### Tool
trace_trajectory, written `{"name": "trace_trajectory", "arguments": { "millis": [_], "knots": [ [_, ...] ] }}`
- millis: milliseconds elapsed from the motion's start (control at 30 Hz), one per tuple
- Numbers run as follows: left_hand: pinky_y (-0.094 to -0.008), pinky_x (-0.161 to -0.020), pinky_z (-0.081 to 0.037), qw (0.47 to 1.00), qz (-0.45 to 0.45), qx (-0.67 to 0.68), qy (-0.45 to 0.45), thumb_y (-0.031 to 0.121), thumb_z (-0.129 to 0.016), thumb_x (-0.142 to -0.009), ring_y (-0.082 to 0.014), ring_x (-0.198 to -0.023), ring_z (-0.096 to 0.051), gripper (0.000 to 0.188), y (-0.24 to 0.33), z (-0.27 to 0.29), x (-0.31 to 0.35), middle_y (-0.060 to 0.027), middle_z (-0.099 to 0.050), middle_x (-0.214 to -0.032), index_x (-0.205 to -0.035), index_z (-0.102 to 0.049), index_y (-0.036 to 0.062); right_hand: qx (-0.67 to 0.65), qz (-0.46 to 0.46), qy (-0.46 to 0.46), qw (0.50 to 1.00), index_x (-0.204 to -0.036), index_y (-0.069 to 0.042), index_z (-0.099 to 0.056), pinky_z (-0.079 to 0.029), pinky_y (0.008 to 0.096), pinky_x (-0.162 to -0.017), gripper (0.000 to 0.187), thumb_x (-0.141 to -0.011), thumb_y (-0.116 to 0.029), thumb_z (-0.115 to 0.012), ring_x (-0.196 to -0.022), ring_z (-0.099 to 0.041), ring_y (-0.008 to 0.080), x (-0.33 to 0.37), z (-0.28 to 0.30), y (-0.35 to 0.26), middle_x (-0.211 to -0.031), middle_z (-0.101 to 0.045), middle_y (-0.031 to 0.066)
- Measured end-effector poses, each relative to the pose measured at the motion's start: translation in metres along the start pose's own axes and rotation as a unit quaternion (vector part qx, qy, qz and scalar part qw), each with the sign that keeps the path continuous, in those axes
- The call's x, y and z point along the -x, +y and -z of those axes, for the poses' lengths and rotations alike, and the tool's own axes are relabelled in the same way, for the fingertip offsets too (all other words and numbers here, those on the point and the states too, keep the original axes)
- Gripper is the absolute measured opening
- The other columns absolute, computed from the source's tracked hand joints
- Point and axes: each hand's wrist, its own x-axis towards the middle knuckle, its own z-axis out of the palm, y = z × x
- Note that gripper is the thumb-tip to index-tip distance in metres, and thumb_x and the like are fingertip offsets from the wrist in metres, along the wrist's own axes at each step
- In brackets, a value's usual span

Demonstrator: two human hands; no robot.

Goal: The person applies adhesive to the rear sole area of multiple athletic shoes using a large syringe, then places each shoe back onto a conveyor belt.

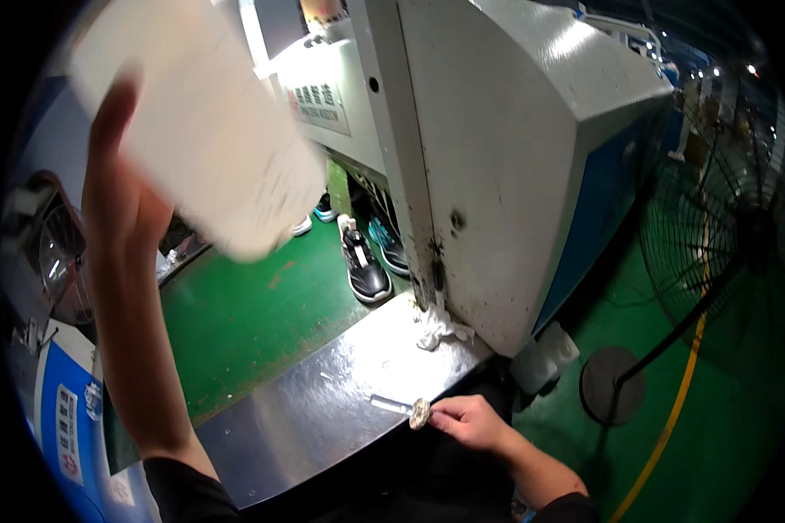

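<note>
Right-hand fingers [446, 423] pinch a tool [390, 404] by the surface's [296, 427] near edge, left-hand fingers [115, 113] grip a blurry white slab [205, 113] (maybe), so handling step imo, next needs steadiness.

The cam over there's up on the person's head, left one of a fisheye pair, angled down across the metal table [296, 418] from its near side. Their left hand [129, 196] is way closer to the lens than that table.

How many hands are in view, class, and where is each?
2: the left hand, raised at upper left, holding a pale slab; the right hand, lower centre, holding a small pale-headed tool near the metal bench.
</note>
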Motion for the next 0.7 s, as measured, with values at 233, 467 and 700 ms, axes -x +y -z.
{"name": "trace_trajectory", "arguments": {
  "millis": [233,467,700],
  "knots": [
    [-0.0522,-0.111,-0.015,0.696,0.018,0.231,-0.680,0.033,-0.070,-0.078,-0.0390,-0.135,-0.020,0.087,0.050,-0.070,-0.186,-0.0256,-0.022,-0.145,-0.139,-0.021,-0.0047,-0.070,-0.021,-0.007,0.997,-0.096,-0.002,-0.066,-0.047,0.0245,-0.066,0.019,-0.086,-0.017,-0.062,-0.069,-0.060,0.0111,0.020,0.001,-0.001,-0.081,-0.067,0.0075],
    [-0.0457,-0.089,-0.046,0.994,-0.044,-0.093,-0.029,0.028,-0.073,-0.076,-0.0304,-0.101,-0.058,0.056,0.033,-0.177,-0.176,-0.0157,-0.058,-0.110,-0.119,-0.049,0.0011,-0.101,-0.062,0.023,0.993,-0.097,-0.001,-0.066,-0.045,0.0212,-0.062,0.020,-0.086,-0.018,-0.064,-0.066,-0.054,0.0056,0.038,0.020,0.022,-0.073,-0.064,0.0023],
    [-0.0426,-0.090,-0.044,0.983,-0.062,-0.168,-0.037,0.031,-0.070,-0.080,-0.0280,-0.104,-0.057,0.057,-0.016,-0.191,-0.204,-0.0163,-0.059,-0.111,-0.121,-0.048,-0.0002,-0.116,-0.082,0.040,0.989,-0.096,-0.001,-0.066,-0.045,0.0208,-0.062,0.022,-0.086,-0.021,-0.065,-0.065,-0.053,0.0051,0.042,0.023,0.044,-0.072,-0.064,0.0018]
  ]
}}
